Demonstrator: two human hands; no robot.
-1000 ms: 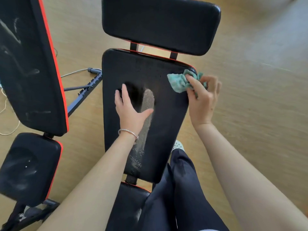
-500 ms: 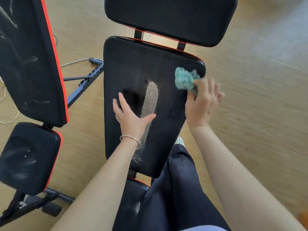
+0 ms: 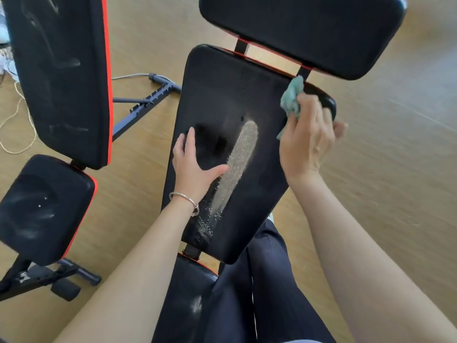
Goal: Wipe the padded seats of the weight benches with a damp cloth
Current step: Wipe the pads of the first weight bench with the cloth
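Right hand (image 3: 306, 139) pinches the cloth (image 3: 291, 97) at the pad's (image 3: 222, 95) far right corner; left hand (image 3: 195, 164) lies spread flat

Pale wood-look floor (image 3: 395, 194) — yellowish cord (image 3: 33, 127) looped at far left edge.

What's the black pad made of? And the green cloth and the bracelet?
The pad looks like black vinyl or faux leather, smooth with a worn pale patch. The cloth seems soft fabric, teal, crumpled into folds. The bracelet is probably metal, thin and silvery.
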